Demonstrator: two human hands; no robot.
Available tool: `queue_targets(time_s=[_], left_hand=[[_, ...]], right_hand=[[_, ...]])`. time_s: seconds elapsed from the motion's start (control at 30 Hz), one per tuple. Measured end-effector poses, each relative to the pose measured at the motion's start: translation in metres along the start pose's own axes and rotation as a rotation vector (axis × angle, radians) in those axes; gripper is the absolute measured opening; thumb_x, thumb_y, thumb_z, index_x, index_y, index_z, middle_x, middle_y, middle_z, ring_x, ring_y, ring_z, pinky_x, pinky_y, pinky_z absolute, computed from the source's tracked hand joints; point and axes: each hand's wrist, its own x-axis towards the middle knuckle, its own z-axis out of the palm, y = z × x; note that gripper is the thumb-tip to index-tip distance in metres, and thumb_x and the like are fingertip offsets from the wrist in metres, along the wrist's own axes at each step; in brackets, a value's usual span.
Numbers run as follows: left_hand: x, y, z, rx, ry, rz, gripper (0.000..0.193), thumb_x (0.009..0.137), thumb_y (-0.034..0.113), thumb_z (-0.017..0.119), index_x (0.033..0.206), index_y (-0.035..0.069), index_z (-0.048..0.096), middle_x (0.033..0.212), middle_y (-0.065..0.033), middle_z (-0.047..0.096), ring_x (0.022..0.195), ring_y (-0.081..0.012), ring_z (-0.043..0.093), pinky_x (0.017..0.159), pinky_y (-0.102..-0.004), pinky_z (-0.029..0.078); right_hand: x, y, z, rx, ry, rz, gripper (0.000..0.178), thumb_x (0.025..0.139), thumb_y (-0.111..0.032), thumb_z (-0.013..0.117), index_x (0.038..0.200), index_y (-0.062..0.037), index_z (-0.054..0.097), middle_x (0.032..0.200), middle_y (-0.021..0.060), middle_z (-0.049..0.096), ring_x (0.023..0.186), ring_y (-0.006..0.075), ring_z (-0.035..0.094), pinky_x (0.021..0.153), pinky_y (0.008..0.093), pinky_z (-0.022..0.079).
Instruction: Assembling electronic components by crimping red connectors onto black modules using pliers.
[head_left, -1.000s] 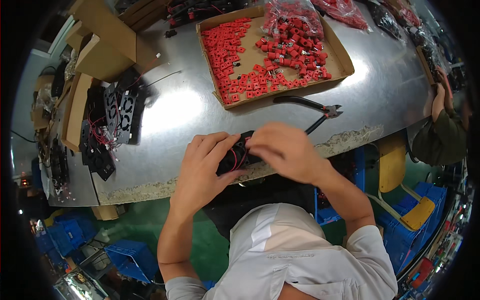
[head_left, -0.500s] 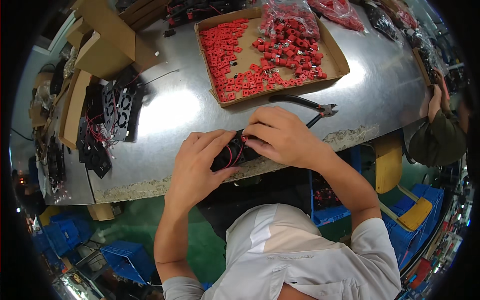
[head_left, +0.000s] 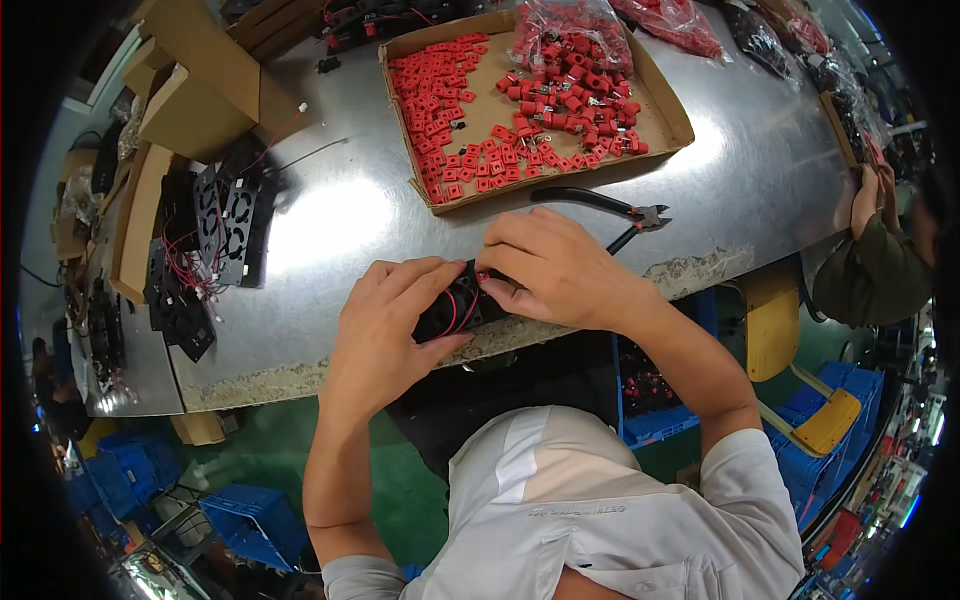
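Observation:
At the table's near edge lies a black fan panel (head_left: 447,310) with thin red wires curving over it. My left hand (head_left: 383,325) is closed on its left part, fingers on the far side and thumb on the near side. The fingers of my right hand (head_left: 555,265) pinch a small red part (head_left: 483,277) against the panel. Those fingers cover most of the part and the panel's right section. Beyond my right hand rest side cutters (head_left: 640,217) with black handles. Further off, a shallow cardboard tray (head_left: 668,150) holds many small red square pieces and red cylindrical pieces.
More black fan panels (head_left: 235,215) with red wires lie to the left, beside a folded cardboard box (head_left: 205,110). Plastic bags of red pieces (head_left: 670,25) lie at the back. At the far right are another person's hands (head_left: 868,200). A yellow chair (head_left: 772,335) stands by the table.
The view has shifted slightly, so table things sit a little further left. My hands keep their hold on the panel; the right fingers have moved slightly at the small red part.

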Motion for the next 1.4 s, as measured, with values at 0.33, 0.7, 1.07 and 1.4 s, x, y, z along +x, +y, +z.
queue_targets(time_s=[0.33, 0.7, 1.07, 1.4], left_hand=[[-0.001, 0.001, -0.005, -0.008, -0.037, -0.012, 0.067, 0.06, 0.013, 0.085, 0.123, 0.008, 0.063, 0.12, -0.0089, 0.063, 0.105, -0.0307, 0.056, 0.093, -0.0394, 0.047], [-0.001, 0.004, -0.005, -0.011, -0.038, -0.006, 0.064, 0.063, 0.013, 0.084, 0.123, 0.008, 0.063, 0.119, -0.0091, 0.063, 0.105, -0.0311, 0.056, 0.094, -0.0394, 0.047], [-0.005, 0.006, -0.004, 0.009, 0.0, -0.007, 0.063, 0.063, 0.013, 0.084, 0.123, 0.008, 0.063, 0.117, -0.0093, 0.064, 0.103, -0.0302, 0.057, 0.093, -0.0389, 0.047], [-0.001, 0.012, -0.003, 0.015, -0.002, 0.002, 0.063, 0.062, 0.012, 0.084, 0.121, 0.007, 0.064, 0.117, -0.0095, 0.065, 0.102, -0.0309, 0.057, 0.092, -0.0388, 0.047]], right_hand=[[0.028, 0.021, -0.037, 0.252, -0.114, 0.137, 0.032, 0.082, -0.025, 0.075, 0.101, -0.0017, 0.066, 0.093, 0.0114, 0.06, 0.086, 0.0274, 0.06, 0.077, 0.0393, 0.047], [0.064, 0.087, -0.016, -0.496, -0.022, 0.29, 0.019, 0.084, -0.021, 0.068, 0.09, -0.0036, 0.07, 0.093, 0.011, 0.062, 0.093, 0.0305, 0.058, 0.084, 0.0416, 0.048], [0.058, 0.087, -0.015, -0.295, -0.021, 0.325, 0.022, 0.084, -0.021, 0.07, 0.095, -0.0023, 0.068, 0.096, 0.0125, 0.062, 0.094, 0.0321, 0.06, 0.083, 0.041, 0.049], [0.06, 0.092, -0.021, -0.285, -0.018, 0.332, 0.018, 0.083, -0.017, 0.071, 0.096, -0.0042, 0.068, 0.095, 0.0145, 0.063, 0.092, 0.0322, 0.062, 0.081, 0.0413, 0.05]])
